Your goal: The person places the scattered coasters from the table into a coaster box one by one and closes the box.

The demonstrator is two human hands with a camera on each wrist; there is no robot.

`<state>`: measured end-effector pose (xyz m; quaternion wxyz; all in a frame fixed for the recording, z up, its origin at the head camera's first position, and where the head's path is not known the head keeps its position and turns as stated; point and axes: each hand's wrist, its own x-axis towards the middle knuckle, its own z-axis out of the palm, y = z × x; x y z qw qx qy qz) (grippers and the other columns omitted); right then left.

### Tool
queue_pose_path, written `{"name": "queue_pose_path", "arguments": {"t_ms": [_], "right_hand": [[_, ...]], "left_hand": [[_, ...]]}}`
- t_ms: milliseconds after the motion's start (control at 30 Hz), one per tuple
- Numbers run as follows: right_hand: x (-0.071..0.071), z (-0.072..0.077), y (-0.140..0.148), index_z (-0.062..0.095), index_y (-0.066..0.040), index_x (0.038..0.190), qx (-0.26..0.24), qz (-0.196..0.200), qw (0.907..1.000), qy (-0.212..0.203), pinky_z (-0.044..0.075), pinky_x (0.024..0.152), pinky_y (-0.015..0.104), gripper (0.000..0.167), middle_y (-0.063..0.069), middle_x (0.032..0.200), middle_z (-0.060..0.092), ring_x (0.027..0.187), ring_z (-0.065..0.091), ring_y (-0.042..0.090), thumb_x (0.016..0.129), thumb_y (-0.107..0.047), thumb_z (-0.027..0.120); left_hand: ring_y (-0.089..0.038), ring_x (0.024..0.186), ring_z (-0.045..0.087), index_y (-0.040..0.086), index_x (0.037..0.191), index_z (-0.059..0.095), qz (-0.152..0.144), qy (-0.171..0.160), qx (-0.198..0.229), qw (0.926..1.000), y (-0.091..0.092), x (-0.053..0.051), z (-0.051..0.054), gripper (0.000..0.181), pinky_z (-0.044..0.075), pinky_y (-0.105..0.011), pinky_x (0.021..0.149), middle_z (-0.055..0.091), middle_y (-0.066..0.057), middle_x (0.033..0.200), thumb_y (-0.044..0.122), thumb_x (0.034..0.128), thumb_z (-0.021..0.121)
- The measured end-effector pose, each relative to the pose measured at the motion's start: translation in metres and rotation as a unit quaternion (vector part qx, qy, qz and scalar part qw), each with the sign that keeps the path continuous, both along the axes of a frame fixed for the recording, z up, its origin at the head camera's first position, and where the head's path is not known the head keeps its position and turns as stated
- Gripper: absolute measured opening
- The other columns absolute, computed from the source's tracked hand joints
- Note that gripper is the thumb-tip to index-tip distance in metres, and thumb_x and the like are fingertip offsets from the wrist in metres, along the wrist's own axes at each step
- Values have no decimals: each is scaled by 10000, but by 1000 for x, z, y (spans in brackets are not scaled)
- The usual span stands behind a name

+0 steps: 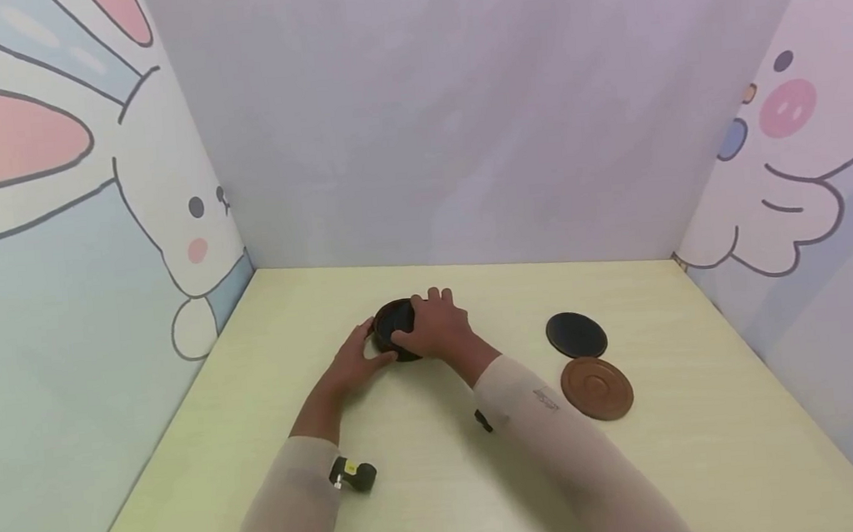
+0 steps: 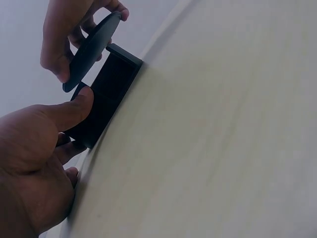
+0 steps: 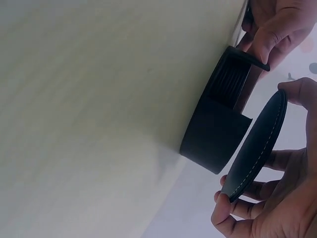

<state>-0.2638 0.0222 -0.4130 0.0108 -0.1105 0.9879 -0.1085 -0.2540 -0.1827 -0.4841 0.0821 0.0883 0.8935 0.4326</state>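
Observation:
A round black holder [image 3: 213, 134] with a cut-out in its wall stands on the table. My left hand [image 1: 355, 368] grips its side, the thumb [image 2: 74, 111] lying against the wall. Over the holder's opening, my right hand [image 1: 439, 328] pinches a black disc [image 3: 257, 144] by its edge between thumb and fingers. The disc has light stitching near its rim and is tilted in the right wrist view, close above the holder's top. Ridges show inside the cut-out.
To the right on the pale table [image 1: 428, 483] lie a flat black disc [image 1: 576, 335] and, just nearer, a brown disc [image 1: 597, 388] with concentric rings. Walls with cartoon animals stand at left and right, a plain one behind.

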Motion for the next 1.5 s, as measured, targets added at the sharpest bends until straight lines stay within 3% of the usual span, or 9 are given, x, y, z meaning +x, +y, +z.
{"name": "queue_pose_path", "arguments": {"t_ms": [300, 667, 1000, 1500], "right_hand": [[-6, 2, -18, 606, -135, 1470, -4, -94, 9999, -93, 618, 911, 602, 700, 144, 1352, 589, 1306, 500, 346, 940, -589, 653], [-14, -3, -34, 604, -153, 1478, 322, -242, 9991, -141, 553, 1005, 629, 703, 143, 1355, 612, 1309, 519, 356, 951, -619, 627], [-10, -2, -40, 670, -127, 1384, 390, -212, 9989, 164, 529, 1040, 637, 666, 156, 1304, 657, 1285, 553, 376, 980, -654, 620], [-5, -3, -38, 642, -108, 1460, 671, -118, 9976, 122, 551, 1046, 569, 691, 164, 1382, 621, 1310, 530, 352, 1035, -646, 556]], "left_hand": [[-435, 1711, 143, 91, 1758, 178, 50, -135, 27, 9999, -1, 1, -3, 967, 164, -650, 1385, 188, -197, 1833, 432, 1047, 738], [-424, 1707, 185, 108, 1754, 211, -6, 16, 139, 9999, -2, 1, -2, 947, 193, -651, 1381, 233, -179, 1824, 447, 1043, 737], [-428, 1706, 181, 98, 1754, 205, 8, 14, 111, 9999, -3, 1, 0, 941, 181, -651, 1382, 235, -186, 1823, 440, 1052, 730], [-425, 1705, 194, 99, 1749, 225, 18, -14, 102, 9999, -1, 1, 2, 926, 190, -648, 1381, 257, -188, 1812, 404, 1045, 744]]}}
